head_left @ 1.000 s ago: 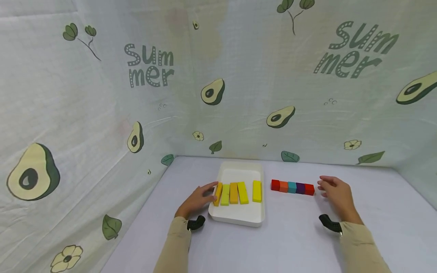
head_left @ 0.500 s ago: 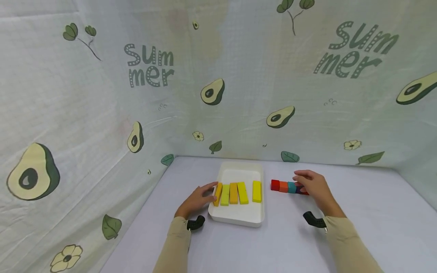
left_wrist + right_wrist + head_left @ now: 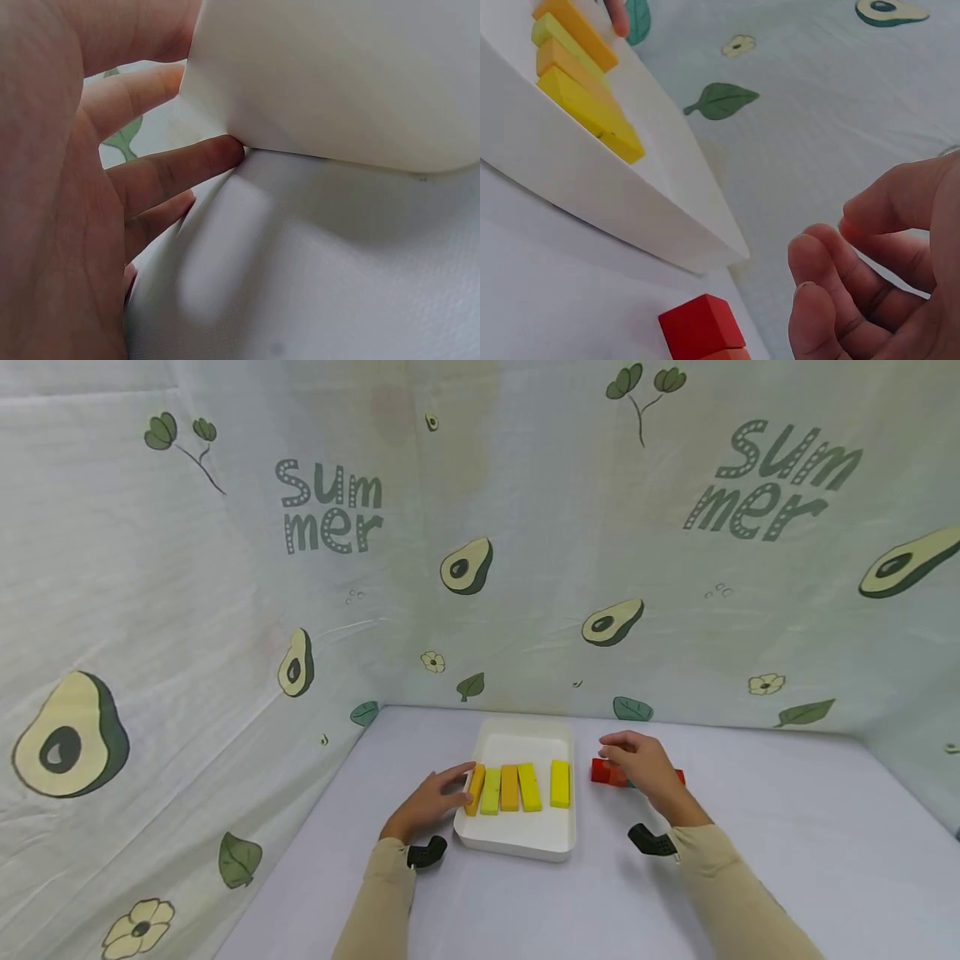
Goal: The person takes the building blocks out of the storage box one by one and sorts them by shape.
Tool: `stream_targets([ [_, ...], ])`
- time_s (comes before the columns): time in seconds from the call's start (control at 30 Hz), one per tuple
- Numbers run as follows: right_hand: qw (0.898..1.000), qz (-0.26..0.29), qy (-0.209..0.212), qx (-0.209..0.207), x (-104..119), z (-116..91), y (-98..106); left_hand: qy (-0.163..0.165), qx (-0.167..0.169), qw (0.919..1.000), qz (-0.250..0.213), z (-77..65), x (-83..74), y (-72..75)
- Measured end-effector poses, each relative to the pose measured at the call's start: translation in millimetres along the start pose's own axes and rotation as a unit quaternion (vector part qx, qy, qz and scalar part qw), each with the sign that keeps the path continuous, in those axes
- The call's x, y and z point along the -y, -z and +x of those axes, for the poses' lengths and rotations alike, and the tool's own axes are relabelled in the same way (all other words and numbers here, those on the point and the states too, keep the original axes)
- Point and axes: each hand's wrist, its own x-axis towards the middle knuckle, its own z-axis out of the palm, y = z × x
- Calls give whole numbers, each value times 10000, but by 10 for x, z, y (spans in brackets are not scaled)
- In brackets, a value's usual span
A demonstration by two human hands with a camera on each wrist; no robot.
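A white tray (image 3: 513, 843) holds several long yellow, lime and orange blocks (image 3: 510, 787). My left hand (image 3: 431, 802) holds the tray's left side: thumb and index finger reach over the rim near the leftmost orange block (image 3: 476, 789). In the left wrist view, a fingertip (image 3: 231, 148) touches the outside of the tray wall (image 3: 337, 82). My right hand (image 3: 645, 772) hovers over a row of coloured cubes, its fingers loosely bent with nothing between them. A red cube (image 3: 600, 770) and an orange cube (image 3: 618, 777) show at the row's left end; the hand hides most of the others.
The white table (image 3: 540, 910) is backed by a hanging cloth (image 3: 525, 568) printed with avocados and leaves. The right wrist view shows the tray's corner (image 3: 720, 247) standing close to the red cube.
My right hand has moved left along the cube row, from beyond its right end to over its left part. The left hand stays at the tray. The head view has shifted slightly.
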Motion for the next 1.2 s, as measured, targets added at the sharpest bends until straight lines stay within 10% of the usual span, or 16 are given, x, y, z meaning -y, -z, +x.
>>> stream_targets([
  [0.7, 9917, -720, 45, 1063, 296, 304, -457, -2, -165, 9999, 27, -16, 9, 56],
  [1.2, 9600, -2253, 314, 1633, 339, 382, -575, -123, -37, 9999, -31, 22, 46, -4],
])
